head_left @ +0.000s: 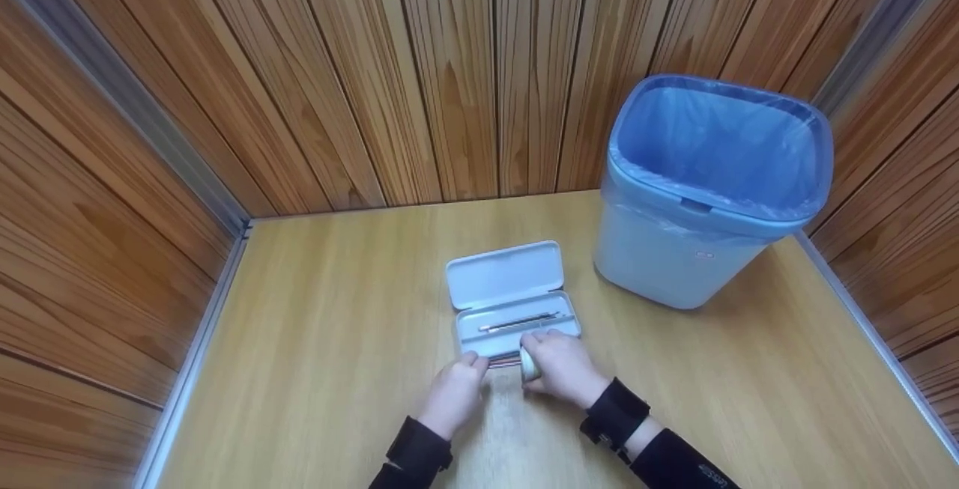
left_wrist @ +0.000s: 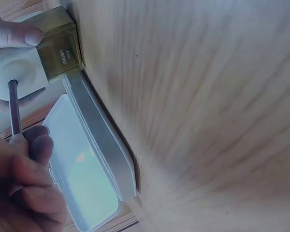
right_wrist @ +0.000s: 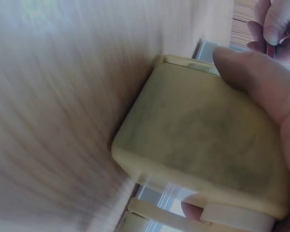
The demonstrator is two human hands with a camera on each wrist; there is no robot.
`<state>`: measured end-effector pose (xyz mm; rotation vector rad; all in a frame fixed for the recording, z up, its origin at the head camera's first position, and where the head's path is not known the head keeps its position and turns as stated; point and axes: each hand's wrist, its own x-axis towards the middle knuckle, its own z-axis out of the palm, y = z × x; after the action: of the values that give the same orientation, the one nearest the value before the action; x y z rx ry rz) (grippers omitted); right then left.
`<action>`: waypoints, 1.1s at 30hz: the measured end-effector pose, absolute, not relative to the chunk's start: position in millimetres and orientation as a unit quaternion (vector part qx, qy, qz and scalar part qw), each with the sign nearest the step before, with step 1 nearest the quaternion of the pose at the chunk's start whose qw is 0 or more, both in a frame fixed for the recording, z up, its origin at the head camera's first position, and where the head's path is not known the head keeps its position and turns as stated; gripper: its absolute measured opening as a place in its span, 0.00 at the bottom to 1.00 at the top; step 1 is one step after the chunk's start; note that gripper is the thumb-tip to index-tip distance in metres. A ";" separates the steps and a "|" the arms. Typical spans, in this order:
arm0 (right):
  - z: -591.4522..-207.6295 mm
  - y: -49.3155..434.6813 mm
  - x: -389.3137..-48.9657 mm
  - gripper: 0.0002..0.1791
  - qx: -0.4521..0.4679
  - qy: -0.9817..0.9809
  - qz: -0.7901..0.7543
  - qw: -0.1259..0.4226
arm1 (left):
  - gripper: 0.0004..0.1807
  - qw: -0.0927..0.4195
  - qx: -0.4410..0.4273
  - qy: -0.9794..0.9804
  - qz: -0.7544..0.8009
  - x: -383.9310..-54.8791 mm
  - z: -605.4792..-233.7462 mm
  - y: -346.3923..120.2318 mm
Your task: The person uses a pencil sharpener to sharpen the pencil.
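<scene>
My left hand (head_left: 455, 392) pinches a dark reddish pencil (left_wrist: 14, 108) between thumb and fingers. The pencil's far end sits in the hole of a pencil sharpener (left_wrist: 60, 46), which has a pale front and a yellowish clear body. My right hand (head_left: 563, 367) grips that sharpener from its sides, low at the table surface; its broad cream back (right_wrist: 198, 125) fills the right wrist view. Just beyond both hands lies an open light-blue pencil case (head_left: 506, 279), its lid folded back. A slim pencil (head_left: 518, 322) and another small thin item lie inside it.
A blue bin (head_left: 674, 264) with a clear plastic liner stands at the back right of the wooden table (head_left: 337, 309). Wood-panelled walls (head_left: 449, 77) enclose the table at the back and on both sides, with metal strips along the side edges.
</scene>
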<state>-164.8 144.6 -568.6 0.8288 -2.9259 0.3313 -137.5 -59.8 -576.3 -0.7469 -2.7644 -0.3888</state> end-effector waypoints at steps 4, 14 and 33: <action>-567.7 147.0 -163.7 0.33 0.266 -0.956 0.123 0.031 | 0.10 0.144 -0.255 -0.947 -0.133 -137.8 -579.3 -61.0; -557.4 163.2 -160.3 0.46 0.265 -0.940 0.213 0.023 | 0.13 0.247 -0.261 -0.925 -0.120 -140.0 -587.1 -66.0; -574.0 225.5 -145.0 0.33 0.147 -0.953 0.248 -0.088 | 0.42 0.081 -0.294 -0.947 -0.098 -155.4 -550.8 9.7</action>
<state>-145.0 225.5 -574.0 0.4907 -3.1760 0.8276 -155.4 9.7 -550.8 -0.8798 -2.8319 -0.2915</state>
